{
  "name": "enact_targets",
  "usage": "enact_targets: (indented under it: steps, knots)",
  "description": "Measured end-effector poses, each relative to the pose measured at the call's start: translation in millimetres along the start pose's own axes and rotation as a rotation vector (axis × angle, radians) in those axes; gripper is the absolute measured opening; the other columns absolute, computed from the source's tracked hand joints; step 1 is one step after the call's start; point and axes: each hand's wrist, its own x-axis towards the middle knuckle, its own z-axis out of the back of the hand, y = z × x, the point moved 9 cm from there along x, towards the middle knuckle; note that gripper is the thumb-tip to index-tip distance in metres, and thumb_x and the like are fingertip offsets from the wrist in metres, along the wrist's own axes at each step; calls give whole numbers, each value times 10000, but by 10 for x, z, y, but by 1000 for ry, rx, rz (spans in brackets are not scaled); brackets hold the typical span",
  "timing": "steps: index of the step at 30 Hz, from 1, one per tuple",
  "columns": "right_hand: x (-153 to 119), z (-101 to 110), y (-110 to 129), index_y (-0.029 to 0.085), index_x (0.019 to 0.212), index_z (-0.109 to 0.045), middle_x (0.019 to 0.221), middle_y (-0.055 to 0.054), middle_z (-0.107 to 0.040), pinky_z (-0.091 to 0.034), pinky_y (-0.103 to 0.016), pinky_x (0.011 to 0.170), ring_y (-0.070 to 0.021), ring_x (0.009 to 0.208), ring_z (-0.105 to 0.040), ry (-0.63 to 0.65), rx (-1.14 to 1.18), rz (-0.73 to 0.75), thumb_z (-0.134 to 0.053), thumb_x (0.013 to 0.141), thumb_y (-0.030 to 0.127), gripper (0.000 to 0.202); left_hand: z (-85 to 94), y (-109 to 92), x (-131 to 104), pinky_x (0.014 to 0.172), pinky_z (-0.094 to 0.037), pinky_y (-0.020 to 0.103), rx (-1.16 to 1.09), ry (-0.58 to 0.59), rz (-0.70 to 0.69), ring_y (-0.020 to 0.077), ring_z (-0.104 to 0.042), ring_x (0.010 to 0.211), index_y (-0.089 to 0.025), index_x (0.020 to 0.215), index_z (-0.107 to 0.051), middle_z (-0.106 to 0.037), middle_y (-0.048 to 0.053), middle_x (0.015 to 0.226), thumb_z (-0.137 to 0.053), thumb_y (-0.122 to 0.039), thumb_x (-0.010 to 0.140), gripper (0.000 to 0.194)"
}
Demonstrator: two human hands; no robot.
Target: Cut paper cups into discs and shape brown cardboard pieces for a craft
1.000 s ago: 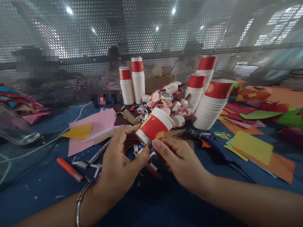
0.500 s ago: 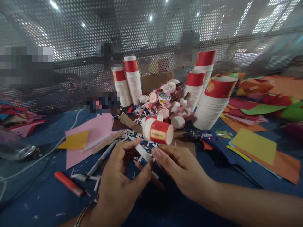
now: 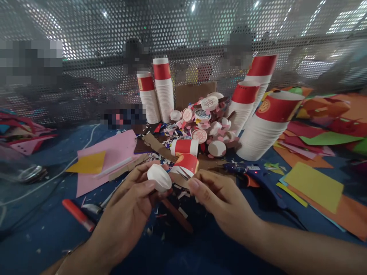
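Observation:
My left hand (image 3: pixel 130 206) pinches a small white round paper piece (image 3: pixel 159 178), like a cup bottom with a low rim, its face tilted toward me. My right hand (image 3: pixel 220 198) is closed on a thin, dark pointed tool (image 3: pixel 183 173) with two slim prongs. Its kind is unclear, and most of it is hidden by the fingers. The prongs point left, apart from the white piece. Just beyond the hands, a red and white paper cup (image 3: pixel 187 161) lies tipped. Behind that one is another paper cup (image 3: pixel 186 147) on its side.
Stacked paper cups (image 3: pixel 260 130) rise on the right, with more cup stacks (image 3: pixel 164 91) at back left. Between them is a pile of cut cup bottoms (image 3: pixel 200 118). A glue gun (image 3: pixel 260 179) lies right, near coloured paper (image 3: pixel 314 185). A red marker (image 3: pixel 78 214) lies left.
The white piece has turned from edge-on to face-on and moved left with my left hand. The two-pronged tool now shows at my right fingertips. The front cup looks lower and turned.

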Motion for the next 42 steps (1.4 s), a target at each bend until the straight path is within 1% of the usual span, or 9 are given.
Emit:
enact_targets:
  steps: [4,9,16,21,24,28,32,37,42]
  knots:
    - [-3,22,79,203,703,-481,599,65,-367,-242,-249,475,-82,527,-301,-11,-13,32,-572,991,544,456,-7,68,-74,753,-650,272,-102,-15,157,207,-722,911,-194,1012,-778,-768,94,1065,-658,-223,880,181]
    - [-3,5,10,192,747,-534,626,49,-420,-260,-252,485,-92,550,-339,-2,-129,-4,-557,978,600,469,64,162,-171,590,-631,240,-164,-41,309,234,-761,821,-186,1012,-803,-797,121,1019,-651,-298,856,245]
    - [14,53,65,185,761,-574,664,33,-443,-299,-260,532,-104,598,-379,-26,-290,54,-535,1003,561,449,194,-153,-63,679,-635,251,-53,38,110,217,-746,871,-212,1096,-725,-762,106,1047,-677,-237,853,249]
    - [-11,225,137,189,786,-584,608,52,-384,-237,-272,487,-96,531,-315,-135,-338,70,-533,996,594,460,74,-54,-173,748,-615,314,252,332,138,214,-738,889,-258,1070,-649,-755,58,1013,-750,-234,863,232]
    - [2,309,186,190,810,-597,618,42,-405,-252,-271,487,-104,538,-333,-165,-373,92,-543,982,611,457,23,-9,-249,794,-581,361,517,460,62,233,-734,913,-266,1030,-581,-760,54,1023,-742,-265,879,221]
    - [52,355,194,191,840,-608,704,0,-547,-351,-271,545,-136,626,-475,-147,-482,103,-670,900,602,420,52,-73,-244,700,-522,326,1006,439,-164,209,-675,815,-253,928,-574,-716,27,991,-730,-188,811,206]
    - [83,307,140,186,869,-619,740,-5,-611,-376,-277,582,-145,645,-515,-96,-713,107,-763,825,576,418,-20,-58,-284,649,-482,306,1222,514,-269,204,-617,806,-233,848,-579,-638,22,952,-712,-179,766,165]
    - [93,279,107,196,881,-624,731,3,-645,-386,-285,594,-157,640,-544,-79,-856,92,-710,867,551,365,-40,-115,-322,924,-502,389,1284,516,-330,230,-586,1074,-245,959,-564,-615,24,1114,-642,-94,766,257]
    - [114,226,119,215,877,-619,735,14,-629,-381,-283,593,-148,621,-532,-38,-847,97,-684,904,481,276,33,-160,-233,1158,-368,557,1352,408,-452,300,-436,1388,-284,1222,-618,-548,56,1424,-650,-236,882,345]
